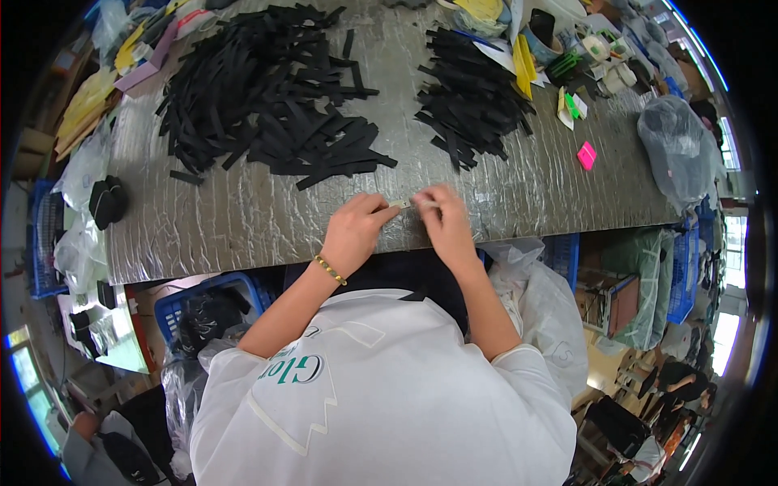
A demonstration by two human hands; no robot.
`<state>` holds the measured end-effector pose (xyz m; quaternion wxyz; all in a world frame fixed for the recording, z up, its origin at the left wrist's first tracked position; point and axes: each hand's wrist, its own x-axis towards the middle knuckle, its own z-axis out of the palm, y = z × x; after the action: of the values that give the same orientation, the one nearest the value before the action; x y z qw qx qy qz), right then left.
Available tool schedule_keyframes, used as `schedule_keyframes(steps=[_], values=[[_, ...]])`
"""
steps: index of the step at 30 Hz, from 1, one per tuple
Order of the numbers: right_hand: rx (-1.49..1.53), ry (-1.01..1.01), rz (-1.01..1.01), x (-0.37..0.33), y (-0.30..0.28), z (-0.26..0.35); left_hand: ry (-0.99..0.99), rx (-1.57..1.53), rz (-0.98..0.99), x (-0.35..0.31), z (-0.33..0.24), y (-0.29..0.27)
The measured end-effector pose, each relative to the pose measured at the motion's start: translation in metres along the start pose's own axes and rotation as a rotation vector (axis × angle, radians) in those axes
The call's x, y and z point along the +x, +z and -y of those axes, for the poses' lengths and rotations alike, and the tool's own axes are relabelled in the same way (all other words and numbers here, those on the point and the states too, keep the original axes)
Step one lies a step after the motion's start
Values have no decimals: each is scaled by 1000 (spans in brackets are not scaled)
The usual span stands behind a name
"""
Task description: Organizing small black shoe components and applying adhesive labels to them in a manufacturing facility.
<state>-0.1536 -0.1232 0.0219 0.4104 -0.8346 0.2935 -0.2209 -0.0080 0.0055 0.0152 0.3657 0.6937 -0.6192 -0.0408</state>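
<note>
Close to the table's front edge, my left hand (354,231) is closed, its thumb and forefinger pinching a small pale flat piece (402,204) whose kind I cannot make out. A beaded bracelet (331,270) circles that wrist. My right hand (446,223) is beside the piece's other end, fingers curled together; whatever they hold is blurred. Beyond the hands, a large heap of black fabric-like strips (235,97) lies at the left. A smaller heap of black strips (470,97) lies to the right of it.
The table (267,223) has a wrinkled, shiny covering. At its right are a pink pad (587,155), a clear plastic bag (679,150) and a cup with a dark object (543,36). A pink box (147,61) stands far left. Below the edge sits a blue basket (207,304).
</note>
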Motion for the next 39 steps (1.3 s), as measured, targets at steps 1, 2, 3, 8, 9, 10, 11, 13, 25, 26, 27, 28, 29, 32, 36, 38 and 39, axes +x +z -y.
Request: schedule_keyframes(steps=[1,2,3,8,9,10,11,13,25,26,27,28,29,32,36,38,39], values=[[36,-109,-144,6,-5,3,9,35,38,1,-1,-1],[72,-217,-287,10,-8,4,8,37,35,1,-1,0],[73,-220,-286,11,-11,2,18,62,29,0,0,1],[283,188,23,4,-17,2,-11,78,72,1,-3,-1],[283,187,24,3,-14,1,-17,81,72,1,-3,-1],[235,143,26,2,-11,0,-23,83,71,1,-4,0],[187,99,27,1,-9,0,-24,83,69,1,-4,0],[188,93,21,0,-9,2,-19,83,69,1,-4,0],[138,65,-10,2,-3,0,-44,91,68,0,-6,-1],[105,33,-14,2,-3,1,-44,90,68,0,-6,-1],[104,34,-14,2,-3,2,-47,93,69,0,-5,0],[114,7,-20,2,-4,4,-49,97,70,0,-5,0],[124,-19,-27,2,-4,5,-49,98,69,0,-5,0],[128,4,-2,-2,-8,4,-15,114,13,-1,-5,2],[100,26,70,0,-8,15,-66,46,-42,-6,-1,8],[116,27,90,1,-2,21,-108,22,-74,-6,-2,9],[117,25,90,1,1,21,-123,-9,-87,-6,-3,8]])
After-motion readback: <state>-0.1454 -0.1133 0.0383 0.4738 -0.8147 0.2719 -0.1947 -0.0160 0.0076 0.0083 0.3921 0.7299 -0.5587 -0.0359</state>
